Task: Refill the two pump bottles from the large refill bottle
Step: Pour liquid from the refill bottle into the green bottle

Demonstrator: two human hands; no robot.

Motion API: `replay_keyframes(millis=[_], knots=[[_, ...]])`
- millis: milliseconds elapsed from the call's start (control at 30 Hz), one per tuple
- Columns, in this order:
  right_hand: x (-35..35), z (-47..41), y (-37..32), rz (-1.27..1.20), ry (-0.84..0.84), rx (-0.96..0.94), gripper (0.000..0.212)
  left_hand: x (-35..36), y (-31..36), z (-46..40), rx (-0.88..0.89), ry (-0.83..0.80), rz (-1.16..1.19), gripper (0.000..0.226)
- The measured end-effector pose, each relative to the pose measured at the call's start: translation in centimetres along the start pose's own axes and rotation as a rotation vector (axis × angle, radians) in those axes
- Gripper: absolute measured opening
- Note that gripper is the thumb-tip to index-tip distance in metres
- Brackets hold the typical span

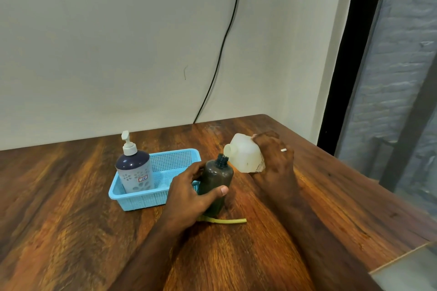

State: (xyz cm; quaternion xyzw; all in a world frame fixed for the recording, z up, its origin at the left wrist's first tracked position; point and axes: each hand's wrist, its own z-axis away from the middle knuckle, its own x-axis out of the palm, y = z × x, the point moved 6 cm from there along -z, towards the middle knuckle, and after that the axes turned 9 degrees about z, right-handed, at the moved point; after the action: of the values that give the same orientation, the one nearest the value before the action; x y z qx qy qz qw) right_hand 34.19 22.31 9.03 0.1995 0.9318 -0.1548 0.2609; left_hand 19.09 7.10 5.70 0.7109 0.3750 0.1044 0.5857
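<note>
My left hand (191, 194) grips a dark translucent pump bottle (216, 178) that stands on the table with its pump off and its threaded neck open. My right hand (275, 156) holds the large whitish refill bottle (243, 155), tipped on its side with its open mouth pointing left, right above the dark bottle's neck. A second pump bottle (134, 169), dark blue over white with a white pump head, stands upright in the left end of a light blue basket (142, 198). A yellowish pump tube (227, 220) lies on the table in front of the dark bottle.
The wooden table (71, 196) meets a pale wall at the back. A black cable (222, 49) runs down the wall behind the table. The table's right edge (354, 182) drops off beside a dark window frame.
</note>
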Motion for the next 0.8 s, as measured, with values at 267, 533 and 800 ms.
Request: replay_keyframes(millis=[267,533,800], knots=[[-0.19,0.09,-0.13,-0.009,0.001,-0.005,0.077,0.05,0.47,0.29,0.019,-0.027,0.019,0.068],[-0.17,0.29,-0.03,-0.013,-0.002,0.017,0.075,-0.07,-0.05,0.13,0.016,-0.013,0.015,0.062],[0.18,0.28,0.18,-0.021,-0.029,-0.002,0.076,0.0,-0.16,0.07,0.014,-0.019,0.031,0.064]])
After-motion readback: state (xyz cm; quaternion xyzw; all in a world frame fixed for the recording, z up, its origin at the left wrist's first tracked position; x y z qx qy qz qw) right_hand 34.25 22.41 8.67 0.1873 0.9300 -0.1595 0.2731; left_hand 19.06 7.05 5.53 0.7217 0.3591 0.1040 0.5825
